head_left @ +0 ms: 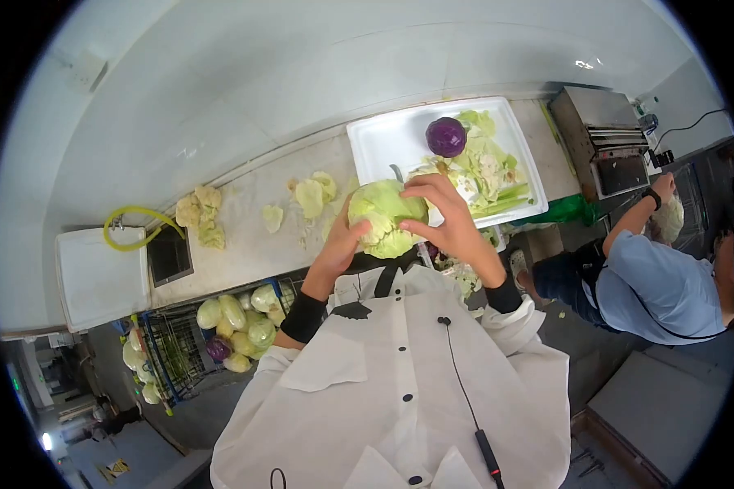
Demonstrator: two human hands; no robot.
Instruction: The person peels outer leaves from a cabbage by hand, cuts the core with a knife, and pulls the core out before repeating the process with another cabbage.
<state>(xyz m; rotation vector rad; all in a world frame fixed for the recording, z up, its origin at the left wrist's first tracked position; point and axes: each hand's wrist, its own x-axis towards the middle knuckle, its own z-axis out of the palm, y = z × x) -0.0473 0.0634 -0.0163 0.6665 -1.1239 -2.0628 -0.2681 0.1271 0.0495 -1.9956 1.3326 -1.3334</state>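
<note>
A green cabbage (381, 216) is held between both hands in front of the chest, near the counter's front edge. My left hand (342, 238) curves round its left side. On the right side my right hand (446, 218) grips it, fingers over the top and near the base. Behind it, a white tray (375, 147) holds a purple cabbage (446, 137) and a pile of loose green leaves (489, 167). A dark, thin object (396, 172) shows just above the cabbage; its lower part is hidden. Loose pale leaves (309, 197) lie on the counter to the left.
Leaf scraps (201, 213), a yellow hose (143, 242) and a sink opening (170, 255) are at the left. Below stands a basket (175, 359) beside several cabbages (240, 326). A metal machine (602, 138) is at the right, near another person (665, 277) holding a pale vegetable.
</note>
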